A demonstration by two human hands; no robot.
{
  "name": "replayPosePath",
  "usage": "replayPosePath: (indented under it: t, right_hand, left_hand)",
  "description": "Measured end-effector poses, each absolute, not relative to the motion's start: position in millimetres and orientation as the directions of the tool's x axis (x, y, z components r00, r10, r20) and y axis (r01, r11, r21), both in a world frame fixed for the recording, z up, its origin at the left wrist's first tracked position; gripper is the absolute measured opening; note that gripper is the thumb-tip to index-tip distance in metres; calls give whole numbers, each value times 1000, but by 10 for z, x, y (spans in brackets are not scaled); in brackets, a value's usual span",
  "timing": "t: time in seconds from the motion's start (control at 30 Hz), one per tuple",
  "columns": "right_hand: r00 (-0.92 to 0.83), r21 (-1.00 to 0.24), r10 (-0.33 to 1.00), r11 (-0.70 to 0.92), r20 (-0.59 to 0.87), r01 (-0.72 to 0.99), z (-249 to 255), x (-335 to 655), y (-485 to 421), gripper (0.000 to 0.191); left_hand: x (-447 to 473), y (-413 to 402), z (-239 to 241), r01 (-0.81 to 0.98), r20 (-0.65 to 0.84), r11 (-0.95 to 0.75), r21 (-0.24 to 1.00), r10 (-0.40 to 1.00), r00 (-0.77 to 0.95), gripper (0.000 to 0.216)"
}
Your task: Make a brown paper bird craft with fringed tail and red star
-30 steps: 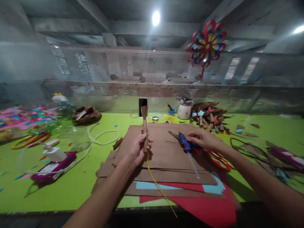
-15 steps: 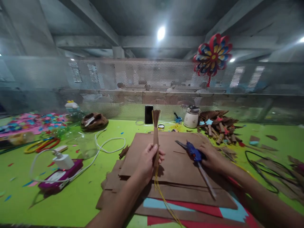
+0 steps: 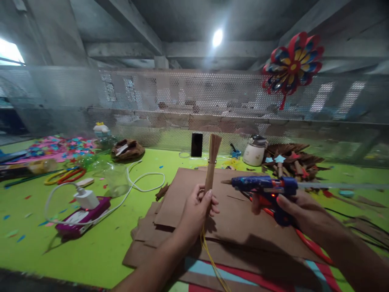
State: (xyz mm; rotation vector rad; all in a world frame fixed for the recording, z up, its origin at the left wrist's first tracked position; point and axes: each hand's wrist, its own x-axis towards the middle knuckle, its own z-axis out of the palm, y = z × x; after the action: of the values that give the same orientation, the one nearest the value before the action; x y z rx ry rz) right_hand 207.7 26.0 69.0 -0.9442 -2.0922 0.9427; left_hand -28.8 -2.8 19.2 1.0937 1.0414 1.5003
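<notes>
Blue glue gun [image 3: 258,184], RH [image 3: 300,209]; brn roll [image 3: 210,174], LH [image 3: 197,209].

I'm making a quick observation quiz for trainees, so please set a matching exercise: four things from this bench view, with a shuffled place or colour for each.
Things:
1. Glue gun
2. Flared brown roll
3. Power strip
4. Flower ornament

Places and colours:
A. Purple, with a white charger plugged in
B. High at the picture's upper right
C. In the right hand
D. In the left hand

Pairs: 1-C, 2-D, 3-A, 4-B
</notes>
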Motion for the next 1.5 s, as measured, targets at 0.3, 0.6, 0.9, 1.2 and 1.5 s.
replayPosePath:
  t: [0.3,0.6,0.9,1.2,1.5]
  right_hand:
    - [-535,-719,821,493,199,490,389,2002,121,43]
    - [-581,-594,806,522,111,611,230,2142,144,41]
    - [-511,-599,846,491,154,633,313,2007,51,36]
    - [-492,-611,828,542,269,577,240,2065,110,32]
    - [-499,-556,845,514,194,654,108,2148,102,31]
  left_hand:
    - [-268,-94,163,187,278,-244,952,943,-185,17]
    - [-262,-148,165,371,334,-232,899,912,-238,14]
    - [-247,-172,182,337,327,-245,909,921,-212,12]
    - [-249,-175,185,460,342,-225,859,921,-187,14]
    - [-253,-189,207,401,343,-248,882,921,-184,15]
